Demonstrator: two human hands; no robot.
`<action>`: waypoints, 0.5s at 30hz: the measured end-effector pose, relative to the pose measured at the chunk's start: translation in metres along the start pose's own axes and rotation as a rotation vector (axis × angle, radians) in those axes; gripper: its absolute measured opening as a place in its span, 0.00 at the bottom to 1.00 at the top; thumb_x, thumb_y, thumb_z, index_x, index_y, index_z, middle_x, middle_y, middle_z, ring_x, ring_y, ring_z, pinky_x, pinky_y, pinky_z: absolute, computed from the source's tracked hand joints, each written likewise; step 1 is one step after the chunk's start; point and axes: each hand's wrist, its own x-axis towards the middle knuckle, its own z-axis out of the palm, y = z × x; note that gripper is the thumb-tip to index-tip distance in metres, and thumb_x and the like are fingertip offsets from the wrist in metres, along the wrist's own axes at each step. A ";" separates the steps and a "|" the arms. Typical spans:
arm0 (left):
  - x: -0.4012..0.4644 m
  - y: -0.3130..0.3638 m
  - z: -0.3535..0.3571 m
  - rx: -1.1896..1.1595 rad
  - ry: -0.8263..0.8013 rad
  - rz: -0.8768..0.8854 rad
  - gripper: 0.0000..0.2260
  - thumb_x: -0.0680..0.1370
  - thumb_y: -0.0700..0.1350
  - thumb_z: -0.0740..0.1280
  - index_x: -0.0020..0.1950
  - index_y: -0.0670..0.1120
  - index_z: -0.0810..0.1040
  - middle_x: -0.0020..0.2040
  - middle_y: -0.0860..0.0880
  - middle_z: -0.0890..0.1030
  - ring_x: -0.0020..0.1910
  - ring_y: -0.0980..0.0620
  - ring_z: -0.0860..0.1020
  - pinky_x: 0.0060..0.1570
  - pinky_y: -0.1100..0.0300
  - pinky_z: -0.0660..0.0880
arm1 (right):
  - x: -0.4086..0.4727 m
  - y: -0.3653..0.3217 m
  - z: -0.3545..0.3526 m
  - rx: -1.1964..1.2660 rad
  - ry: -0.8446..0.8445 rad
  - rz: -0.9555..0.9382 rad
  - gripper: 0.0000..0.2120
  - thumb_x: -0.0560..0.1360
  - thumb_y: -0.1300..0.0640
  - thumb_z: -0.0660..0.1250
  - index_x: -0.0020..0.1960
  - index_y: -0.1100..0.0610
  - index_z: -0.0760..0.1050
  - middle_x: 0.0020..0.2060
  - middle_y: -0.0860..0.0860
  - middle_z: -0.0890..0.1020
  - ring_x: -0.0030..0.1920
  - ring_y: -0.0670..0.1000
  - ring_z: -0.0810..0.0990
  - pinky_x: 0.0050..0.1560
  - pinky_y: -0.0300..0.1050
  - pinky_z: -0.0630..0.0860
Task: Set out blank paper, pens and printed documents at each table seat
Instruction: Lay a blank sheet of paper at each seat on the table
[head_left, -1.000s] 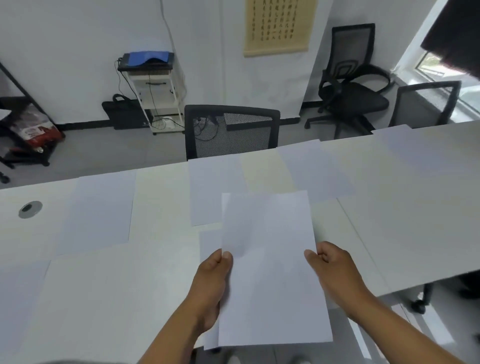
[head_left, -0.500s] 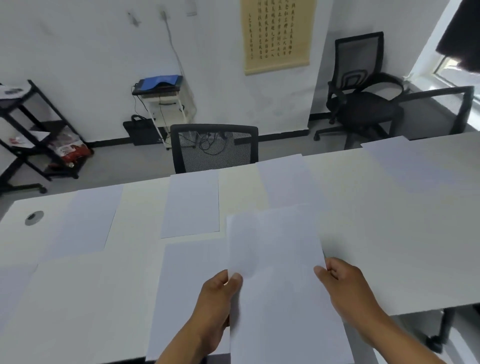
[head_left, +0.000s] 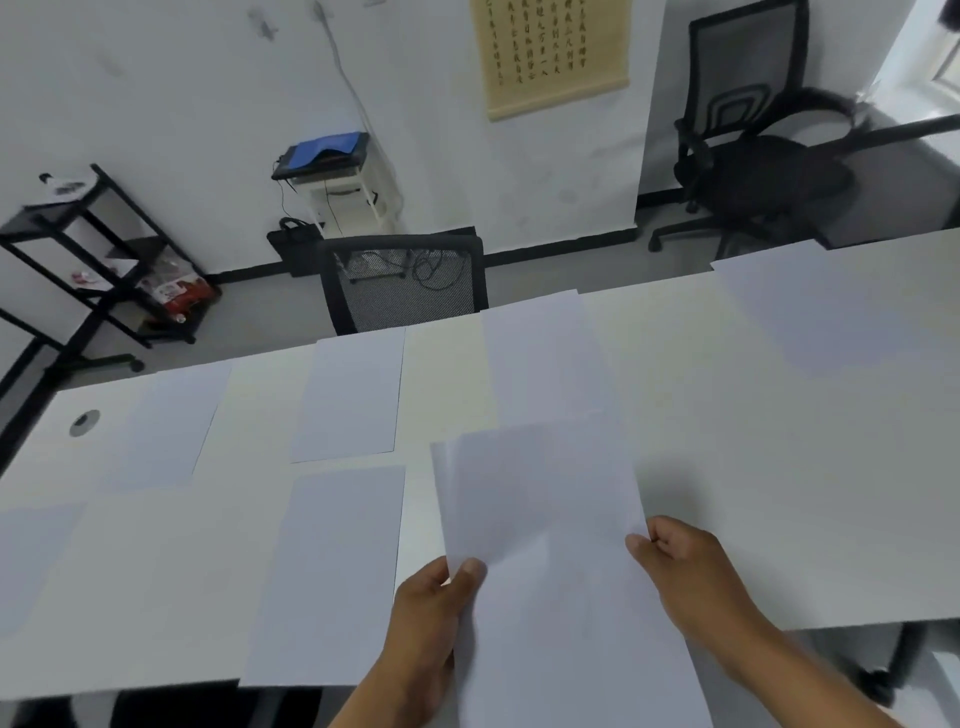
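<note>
Two hands: left hand (head_left: 434, 618) pinches the paper stack (head_left: 556, 571) at its left edge, right hand (head_left: 685, 566) at its right.
Stack: held between both, above the counter (head_left: 779, 441).
Risk: sheets fanning at the top, two dropped together.
Nearest laid sheet (head_left: 332, 577): just left.

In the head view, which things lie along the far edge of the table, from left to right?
Round grey cable grommet → first flat white paper sheet → second white sheet → third white sheet → fourth white sheet at the far right.
</note>
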 end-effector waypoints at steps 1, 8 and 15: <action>0.004 -0.002 0.001 0.002 0.000 -0.001 0.08 0.85 0.44 0.71 0.56 0.43 0.90 0.57 0.38 0.89 0.56 0.35 0.89 0.61 0.38 0.85 | 0.002 0.003 0.000 0.002 -0.004 0.009 0.22 0.85 0.53 0.69 0.38 0.51 0.61 0.30 0.46 0.63 0.31 0.48 0.60 0.31 0.42 0.58; 0.033 -0.022 0.003 -0.063 -0.104 -0.081 0.16 0.90 0.48 0.64 0.66 0.38 0.85 0.64 0.38 0.87 0.64 0.36 0.86 0.72 0.35 0.78 | 0.014 0.017 -0.003 -0.042 0.014 0.020 0.25 0.85 0.54 0.69 0.37 0.50 0.57 0.29 0.44 0.60 0.31 0.46 0.58 0.29 0.39 0.56; 0.061 -0.031 -0.004 -0.065 -0.156 -0.126 0.16 0.90 0.52 0.64 0.65 0.45 0.87 0.67 0.40 0.87 0.66 0.38 0.85 0.72 0.36 0.78 | 0.027 0.034 0.009 -0.067 0.036 0.057 0.26 0.84 0.54 0.70 0.37 0.50 0.56 0.28 0.42 0.59 0.30 0.45 0.57 0.28 0.37 0.57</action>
